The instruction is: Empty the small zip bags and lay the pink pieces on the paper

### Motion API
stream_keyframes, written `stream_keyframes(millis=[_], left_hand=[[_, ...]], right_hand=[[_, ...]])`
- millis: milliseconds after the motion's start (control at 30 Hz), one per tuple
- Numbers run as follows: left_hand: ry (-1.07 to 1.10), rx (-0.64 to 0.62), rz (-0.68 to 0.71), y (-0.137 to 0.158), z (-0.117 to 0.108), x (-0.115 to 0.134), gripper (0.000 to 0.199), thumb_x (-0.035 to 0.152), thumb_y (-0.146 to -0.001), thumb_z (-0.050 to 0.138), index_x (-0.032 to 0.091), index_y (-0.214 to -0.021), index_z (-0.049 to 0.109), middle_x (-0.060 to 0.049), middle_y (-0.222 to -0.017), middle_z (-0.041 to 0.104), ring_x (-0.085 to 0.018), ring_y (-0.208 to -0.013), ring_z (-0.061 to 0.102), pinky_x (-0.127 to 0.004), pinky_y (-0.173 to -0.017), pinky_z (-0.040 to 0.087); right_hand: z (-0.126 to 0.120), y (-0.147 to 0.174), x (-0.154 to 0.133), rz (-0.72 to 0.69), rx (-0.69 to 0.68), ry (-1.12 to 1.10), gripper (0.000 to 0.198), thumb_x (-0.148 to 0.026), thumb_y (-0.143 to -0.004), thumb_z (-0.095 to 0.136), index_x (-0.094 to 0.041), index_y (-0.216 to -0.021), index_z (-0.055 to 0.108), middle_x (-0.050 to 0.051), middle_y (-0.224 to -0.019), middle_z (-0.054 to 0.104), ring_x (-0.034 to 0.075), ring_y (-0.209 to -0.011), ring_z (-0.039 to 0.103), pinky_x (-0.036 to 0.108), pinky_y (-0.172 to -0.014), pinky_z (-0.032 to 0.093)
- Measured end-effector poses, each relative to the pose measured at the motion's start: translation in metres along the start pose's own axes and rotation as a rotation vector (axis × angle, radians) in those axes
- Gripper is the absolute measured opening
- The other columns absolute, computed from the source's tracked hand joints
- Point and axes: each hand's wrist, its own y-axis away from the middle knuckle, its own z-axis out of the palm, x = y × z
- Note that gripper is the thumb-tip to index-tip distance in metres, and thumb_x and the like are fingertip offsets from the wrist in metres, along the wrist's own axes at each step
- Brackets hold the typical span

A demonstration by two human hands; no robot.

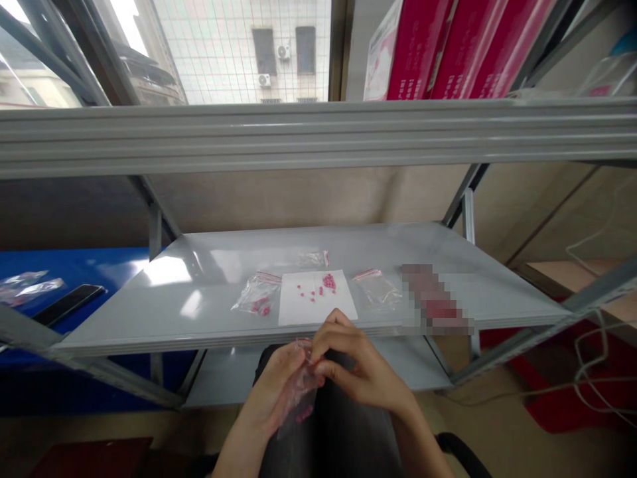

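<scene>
A: Nearest items?

B: Left hand (pixel 276 385) and right hand (pixel 355 368), both closed in a pinch on one small clear bag (pixel 298 392) held over the lap, below the front edge of the surface (pixel 199 299). The fingers meet at the bag's mouth; pink beads (pixel 304 415) sit in its lower end.

A: On the surface?

B: Grey metal shelf board. One white paper sheet (pixel 317 297) at centre front with loose pink beads scattered on it, thickest at the far right corner. One clear bag with pink pieces (pixel 256 295) just left of the sheet. One clear bag, red-strip top (pixel 377 285), just right of it. One more clear bag (pixel 313 257) behind the sheet. A blurred patch (pixel 435 299) further right; contents cannot be told.

A: Beyond that?

B: Blue table (pixel 74 272) to the left, carrying a dark phone (pixel 67 302) and more clear bags. Upper shelf rail (pixel 318 136) across the view, with red boxes (pixel 458 46) on top at right. Window (pixel 239 50) behind, showing a tiled building with air-conditioner units. White cable (pixel 592 372) on the floor at right.
</scene>
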Motion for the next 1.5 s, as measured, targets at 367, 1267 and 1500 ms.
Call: stream_keyframes(millis=[367, 1267, 1500], left_hand=[[-1.231, 0.022, 0.676, -0.033, -0.008, 0.122, 0.040, 0.031, -0.076, 0.076, 0.023, -0.114, 0.069, -0.007, -0.108, 0.072, -0.024, -0.101, 0.066, -0.040, -0.094, 0.050], [-1.942, -0.517, 0.461, -0.168, -0.033, 0.149, 0.052, 0.044, -0.073, 0.075, 0.023, -0.120, 0.066, -0.007, -0.119, 0.070, -0.028, -0.112, 0.062, -0.037, -0.100, 0.038], [-2.031, -0.517, 0.446, -0.166, -0.027, 0.150, 0.049, 0.043, -0.074, 0.073, 0.027, -0.120, 0.065, -0.004, -0.119, 0.070, -0.026, -0.112, 0.062, -0.039, -0.103, 0.032]], right_hand=[[0.005, -0.009, 0.040, 0.292, 0.508, -0.196, 0.016, -0.033, -0.089, 0.059, -0.018, -0.089, 0.066, 0.003, -0.079, 0.063, 0.017, -0.075, 0.059, 0.027, -0.069, 0.045], [0.030, -0.044, 0.089, 0.378, 0.380, 0.562, 0.016, -0.004, -0.084, 0.059, -0.017, -0.077, 0.066, 0.003, -0.077, 0.064, 0.017, -0.073, 0.062, 0.023, -0.070, 0.042], [0.030, -0.044, 0.090, 0.369, 0.395, 0.551, 0.016, -0.003, -0.082, 0.061, -0.017, -0.076, 0.066, 0.003, -0.076, 0.065, 0.017, -0.071, 0.062, 0.023, -0.068, 0.043]])
